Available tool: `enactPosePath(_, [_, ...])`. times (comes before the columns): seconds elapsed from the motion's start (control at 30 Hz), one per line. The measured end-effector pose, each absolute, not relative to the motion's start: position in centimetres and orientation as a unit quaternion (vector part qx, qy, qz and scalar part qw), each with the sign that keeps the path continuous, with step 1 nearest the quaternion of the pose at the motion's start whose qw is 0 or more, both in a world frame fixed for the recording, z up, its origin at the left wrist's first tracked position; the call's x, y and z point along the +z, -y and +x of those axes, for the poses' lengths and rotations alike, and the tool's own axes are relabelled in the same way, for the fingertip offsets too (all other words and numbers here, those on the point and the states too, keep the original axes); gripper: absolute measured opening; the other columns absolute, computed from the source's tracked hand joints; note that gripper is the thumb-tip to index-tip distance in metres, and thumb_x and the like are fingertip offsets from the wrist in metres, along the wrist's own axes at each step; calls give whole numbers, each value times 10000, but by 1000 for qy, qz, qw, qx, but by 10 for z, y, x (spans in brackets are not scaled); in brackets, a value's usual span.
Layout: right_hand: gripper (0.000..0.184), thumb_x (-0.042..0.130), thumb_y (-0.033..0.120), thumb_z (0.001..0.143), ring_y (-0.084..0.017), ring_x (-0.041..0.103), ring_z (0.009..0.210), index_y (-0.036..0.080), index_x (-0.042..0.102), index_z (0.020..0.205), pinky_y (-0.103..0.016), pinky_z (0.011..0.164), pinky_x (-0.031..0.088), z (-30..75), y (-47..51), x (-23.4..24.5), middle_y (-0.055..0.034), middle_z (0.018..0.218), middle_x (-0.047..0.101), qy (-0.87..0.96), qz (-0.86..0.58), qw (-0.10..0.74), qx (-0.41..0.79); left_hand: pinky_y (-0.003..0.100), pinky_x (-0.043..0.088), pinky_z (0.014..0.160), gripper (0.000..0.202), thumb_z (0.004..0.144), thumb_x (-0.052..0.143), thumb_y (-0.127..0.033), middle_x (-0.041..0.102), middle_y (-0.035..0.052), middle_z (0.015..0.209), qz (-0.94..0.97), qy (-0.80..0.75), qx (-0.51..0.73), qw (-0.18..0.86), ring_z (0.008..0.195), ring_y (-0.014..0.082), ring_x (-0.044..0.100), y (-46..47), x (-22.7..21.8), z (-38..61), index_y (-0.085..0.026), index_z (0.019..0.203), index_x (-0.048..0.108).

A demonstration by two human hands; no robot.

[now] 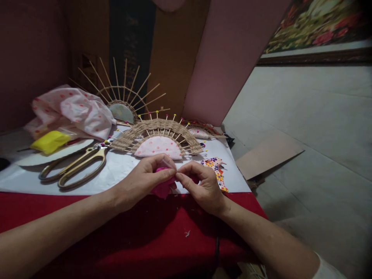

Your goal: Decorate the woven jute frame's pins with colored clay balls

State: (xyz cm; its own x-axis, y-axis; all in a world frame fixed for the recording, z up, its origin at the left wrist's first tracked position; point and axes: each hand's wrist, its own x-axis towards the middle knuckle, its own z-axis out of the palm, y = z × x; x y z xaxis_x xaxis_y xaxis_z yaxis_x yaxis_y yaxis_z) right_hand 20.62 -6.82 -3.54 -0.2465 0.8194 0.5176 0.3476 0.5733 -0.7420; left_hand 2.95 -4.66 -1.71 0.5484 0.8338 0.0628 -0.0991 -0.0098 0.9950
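Note:
My left hand [151, 174] is closed around a bright pink packet [162, 186], soft-looking, with a clear plastic-like edge near the thumb. Thumb and forefinger of my right hand [200, 186] pinch together right at my left fingertips; whatever lies between them is too small to make out. Just beyond both hands stands a woven half-round fan [158, 126] with a pink dotted fabric centre [159, 147]. Small yellow and pink balls tip its sticks. Beside my right hand lies a flower-patterned piece [214, 166], partly covered by that hand.
Gold-handled scissors [83, 164] and a yellow packet [50, 142] lie left on the white sheet [116, 176]. Behind them are crumpled dotted fabric [78, 108] and a bare-stick fan frame [124, 87]. Another fan [200, 131] sits behind right. Red cloth [130, 232] covers the front.

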Motion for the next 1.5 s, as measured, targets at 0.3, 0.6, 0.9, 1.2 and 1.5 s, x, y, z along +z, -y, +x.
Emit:
enactPosePath(0.3, [69, 596, 212, 836, -93, 553, 603, 160, 624, 800, -216, 562, 437, 206, 69, -34, -1, 697, 628, 745, -392, 480, 246, 143, 424, 500, 135, 825, 612, -252, 543, -38, 670, 589, -292, 369, 658, 556, 53, 503, 47, -16, 30, -141, 776, 553])
enactPosePath(0.6, [53, 597, 184, 824, -97, 555, 591, 163, 624, 784, -224, 556, 438, 206, 70, -34, -1, 682, 634, 761, -390, 475, 205, 153, 432, 531, 149, 832, 598, -266, 545, -32, 683, 608, -305, 376, 629, 587, 63, 506, 48, -14, 30, -144, 753, 569])
enactPosePath(0.9, [62, 601, 206, 830, -97, 555, 583, 164, 624, 790, -223, 546, 434, 205, 70, -34, -1, 684, 638, 758, -396, 473, 214, 166, 445, 517, 96, 825, 588, -242, 565, -31, 678, 601, -299, 372, 642, 572, 75, 547, 47, -16, 31, -153, 790, 576])
enactPosePath(1.2, [129, 589, 257, 848, -95, 535, 563, 165, 619, 762, -224, 527, 420, 205, 70, -35, -2, 666, 630, 750, -399, 471, 238, 149, 403, 466, 96, 787, 603, -212, 574, -28, 623, 611, -296, 369, 634, 510, 59, 510, 48, -15, 30, -133, 763, 554])
enactPosePath(1.5, [121, 596, 246, 837, -99, 537, 565, 162, 618, 753, -230, 535, 425, 204, 70, -34, -6, 655, 625, 752, -405, 470, 225, 175, 411, 474, 114, 782, 598, -238, 555, -29, 614, 625, -298, 357, 627, 516, 77, 510, 49, -14, 31, -147, 771, 530])
